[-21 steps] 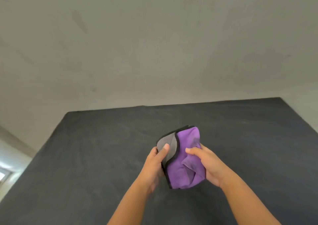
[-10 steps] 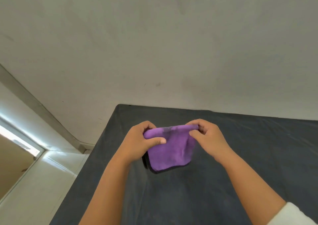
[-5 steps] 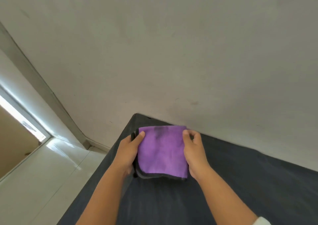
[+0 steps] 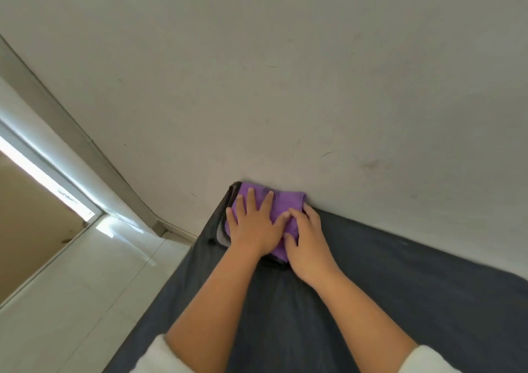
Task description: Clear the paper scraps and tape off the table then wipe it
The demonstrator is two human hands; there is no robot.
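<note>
A: Start from the near side. What do you make out?

B: Two bare forearms with white sleeves (image 4: 155, 352) pushed up, reaching over the dark table (image 4: 400, 301) from its near edge toward the far left corner. The stretch of tabletop in view between the near edge and the hands shows no paper scraps and no tape, so I judge the clearing part done and the wiping just starting.

A: And the hands?

B: The left hand (image 4: 253, 225) lies flat, fingers straight and spread, palm down on the purple cloth (image 4: 288, 204). The right hand (image 4: 307, 244) sits just beside it, touching it, fingers laid over the cloth's right part and only lightly bent. Neither one pinches or bunches the fabric; both press it down.

A: Why flat and not gripped?

B: My guess is that a spread palm loads the whole folded pad evenly, so more of it meets the surface. Two hands side by side also keep the folds from sliding apart under a push.

A: Where exactly is the cloth?

B: Right in the far left corner of the table, its far edge against the wall (image 4: 285, 72) and its left side at the table's left edge. A grey, dark-bordered layer (image 4: 222, 230) peeks out at the left under the purple one, so it is folded.

A: Why begin there?

B: Probably so the strokes can be drawn back from the corner toward the near edge. The likely risk is the cloth slipping off the left edge toward the pale floor (image 4: 71, 287).
</note>
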